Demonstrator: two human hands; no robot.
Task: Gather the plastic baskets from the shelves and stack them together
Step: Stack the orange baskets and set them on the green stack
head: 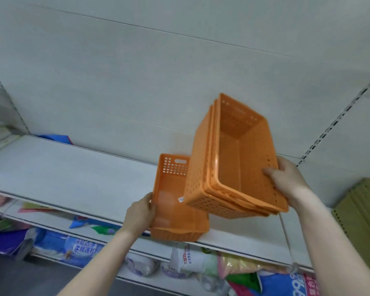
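An orange perforated plastic basket point(175, 201) sits on the white shelf point(73, 178), near its front edge. My left hand point(140, 212) grips its left rim. A nested stack of orange baskets point(233, 159) hangs tilted in the air, above and to the right of that basket, and overlaps its right side. My right hand point(286, 178) holds the stack by its near right corner, thumb inside the rim.
Below the shelf, a lower level holds colourful packaged bags point(83, 246). A blue item point(56, 138) lies at the shelf's back left. A slotted upright point(333, 122) runs up on the right, with an olive ribbed panel point(361, 212) beside it.
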